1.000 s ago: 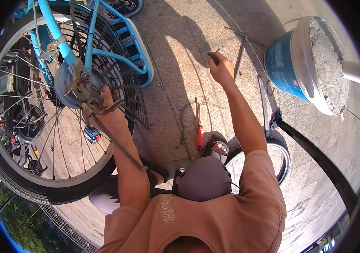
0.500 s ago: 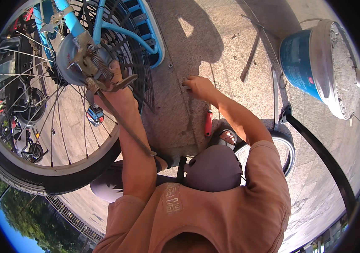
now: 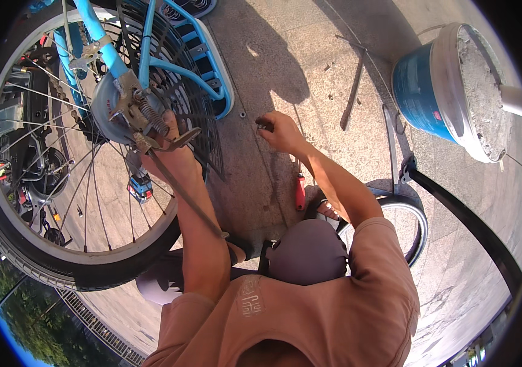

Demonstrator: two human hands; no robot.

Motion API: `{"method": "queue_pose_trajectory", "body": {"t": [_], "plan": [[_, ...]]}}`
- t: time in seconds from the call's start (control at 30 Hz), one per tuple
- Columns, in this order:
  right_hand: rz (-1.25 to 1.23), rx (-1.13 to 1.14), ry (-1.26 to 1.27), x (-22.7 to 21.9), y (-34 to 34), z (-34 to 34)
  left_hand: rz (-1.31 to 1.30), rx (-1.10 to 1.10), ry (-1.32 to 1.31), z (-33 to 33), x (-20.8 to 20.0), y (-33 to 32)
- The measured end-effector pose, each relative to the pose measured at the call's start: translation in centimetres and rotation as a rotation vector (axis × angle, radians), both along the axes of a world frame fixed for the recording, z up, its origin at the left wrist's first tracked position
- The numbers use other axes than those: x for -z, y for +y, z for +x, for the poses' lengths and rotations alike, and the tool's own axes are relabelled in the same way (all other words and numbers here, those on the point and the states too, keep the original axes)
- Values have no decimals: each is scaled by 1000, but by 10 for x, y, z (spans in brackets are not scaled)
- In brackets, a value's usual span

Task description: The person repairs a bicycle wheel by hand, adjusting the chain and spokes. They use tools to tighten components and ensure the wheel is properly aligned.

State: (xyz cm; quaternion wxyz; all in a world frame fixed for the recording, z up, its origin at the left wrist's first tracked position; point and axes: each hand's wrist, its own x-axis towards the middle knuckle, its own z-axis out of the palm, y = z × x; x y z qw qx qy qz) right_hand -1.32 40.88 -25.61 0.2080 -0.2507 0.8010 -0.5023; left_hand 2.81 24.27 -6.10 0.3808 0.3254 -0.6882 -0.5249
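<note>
A bicycle rear wheel (image 3: 85,254) with a blue frame (image 3: 114,60) stands at the left. My left hand (image 3: 176,158) is at its hub, partly behind a rusty brake mechanism with a coil spring (image 3: 156,121) and a long thin metal arm (image 3: 181,205). Its visible fingers are curled; what they grip is hidden. Over the paving, right of the wheel, my right hand (image 3: 283,133) is pinched round a small dark metal piece (image 3: 266,127), too small to name. Below that hand lies a red-handled screwdriver (image 3: 300,192).
A blue and white bucket (image 3: 423,92) of greyish material stands at the far right. Nearer are a flat metal strip (image 3: 352,92), a black bar (image 3: 463,211) and a small wheel (image 3: 417,226). A blue power-tool battery (image 3: 140,188) shows through the spokes.
The view has shifted a little. My right hand has moved slightly farther away over the paving, and the small dark piece in its fingers shows more plainly. My left hand stays at the hub.
</note>
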Motion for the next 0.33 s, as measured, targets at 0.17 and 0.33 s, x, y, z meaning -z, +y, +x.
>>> {"method": "queue_pose_trajectory", "body": {"t": [0.17, 0.33], "plan": [[-667, 147, -150, -117, -45, -41, 52, 18, 171, -1, 4, 2], [-656, 2, -28, -183, -75, -62, -114, 80, 30, 7, 16, -15]]}}
